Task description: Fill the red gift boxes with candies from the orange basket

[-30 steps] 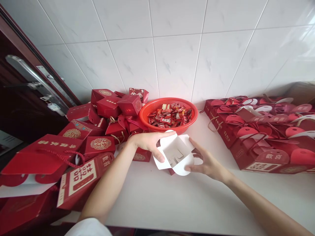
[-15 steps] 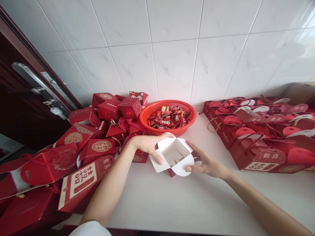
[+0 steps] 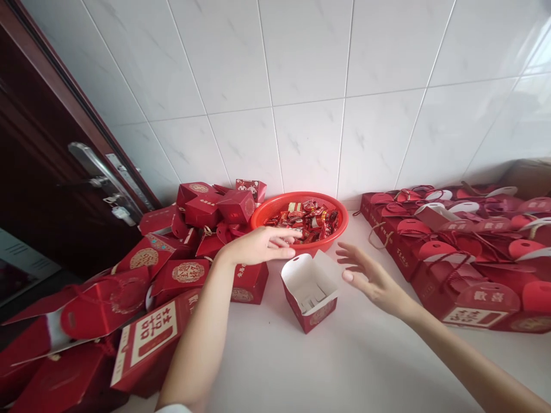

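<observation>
A small red gift box (image 3: 316, 320) with a white inside stands on the white table, its top flaps apart. Just behind and to the left of it is my left hand (image 3: 262, 245), fingers stretched out towards the right and holding nothing. It overlaps the near rim of a red plastic basket (image 3: 275, 201) in view. Wrapped candies (image 3: 316, 221) in red packaging fill that basket. On the box's right side, my right hand (image 3: 372, 281) hovers apart from it with fingers spread.
Red gift boxes (image 3: 183, 272) lie heaped on the left. Rows of closed red boxes with cord handles (image 3: 465, 264) stand on the right. A tiled wall (image 3: 307, 143) rises behind the table (image 3: 275, 367). A dark door with a metal handle (image 3: 103, 175) is at far left.
Both hands have let go of the box and moved apart from it. Its flaps, spread outwards before, now stand more upright. The camera view has tilted up slightly.
</observation>
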The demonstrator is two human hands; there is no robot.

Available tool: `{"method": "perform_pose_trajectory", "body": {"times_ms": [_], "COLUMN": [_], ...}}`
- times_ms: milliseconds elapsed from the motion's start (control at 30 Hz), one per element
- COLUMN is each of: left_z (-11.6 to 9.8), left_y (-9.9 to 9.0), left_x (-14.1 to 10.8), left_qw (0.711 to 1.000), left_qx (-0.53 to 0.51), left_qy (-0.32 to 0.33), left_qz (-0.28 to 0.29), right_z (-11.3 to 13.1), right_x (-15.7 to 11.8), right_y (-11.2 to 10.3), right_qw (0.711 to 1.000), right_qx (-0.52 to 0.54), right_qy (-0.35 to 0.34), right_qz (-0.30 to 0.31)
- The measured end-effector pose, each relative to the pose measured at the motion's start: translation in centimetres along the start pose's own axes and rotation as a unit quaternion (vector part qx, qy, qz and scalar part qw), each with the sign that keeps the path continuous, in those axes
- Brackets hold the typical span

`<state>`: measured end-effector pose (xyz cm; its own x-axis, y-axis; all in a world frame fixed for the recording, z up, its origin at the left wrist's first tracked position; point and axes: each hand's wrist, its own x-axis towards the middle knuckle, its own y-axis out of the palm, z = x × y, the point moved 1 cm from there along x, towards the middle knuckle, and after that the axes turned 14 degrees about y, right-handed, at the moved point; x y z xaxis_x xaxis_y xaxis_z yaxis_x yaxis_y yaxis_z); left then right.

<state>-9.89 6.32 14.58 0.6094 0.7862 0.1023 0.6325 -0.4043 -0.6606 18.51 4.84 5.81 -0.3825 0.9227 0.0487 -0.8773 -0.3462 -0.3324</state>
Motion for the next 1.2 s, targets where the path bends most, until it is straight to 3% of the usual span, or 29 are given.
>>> {"method": "perform_pose_trajectory", "body": {"times_ms": [133, 200, 367, 533, 867, 1000, 1200], "left_z": [1.5, 2.9, 6.6, 8.9, 11.2, 10.9, 9.3], "left_y": [-1.1, -1.2, -0.7, -0.4, -0.8, -0.4, 0.1], "left_x": [4.6, 7.2, 11.0, 11.6, 12.2, 12.3, 12.4], "left_qw": [0.987, 0.975, 0.963, 0.958, 0.952, 0.956, 0.968], "left_qx": [0.085, 0.146, 0.196, 0.2, 0.085, 0.035, 0.001], "left_qy": [0.026, -0.024, -0.075, -0.095, -0.068, -0.041, 0.013], "left_qz": [-0.131, -0.168, -0.17, -0.184, -0.287, -0.29, -0.25], "right_z": [2.5, 3.4, 3.6, 3.3, 1.6, 1.1, 1.0], "right_x": [3.3, 5.3, 9.7, 13.0, 17.1, 17.3, 17.1], "right_y": [-0.7, -0.7, 0.4, 1.6, 2.1, 2.3, 2.3], "right_qw": [0.995, 0.987, 0.962, 0.957, 0.963, 0.971, 0.98], "right_qx": [0.071, 0.121, 0.237, 0.257, 0.215, 0.174, 0.14], "right_qy": [-0.02, -0.023, -0.007, 0.001, 0.065, 0.068, 0.048], "right_qz": [-0.072, -0.104, -0.134, -0.133, -0.148, -0.148, -0.13]}}
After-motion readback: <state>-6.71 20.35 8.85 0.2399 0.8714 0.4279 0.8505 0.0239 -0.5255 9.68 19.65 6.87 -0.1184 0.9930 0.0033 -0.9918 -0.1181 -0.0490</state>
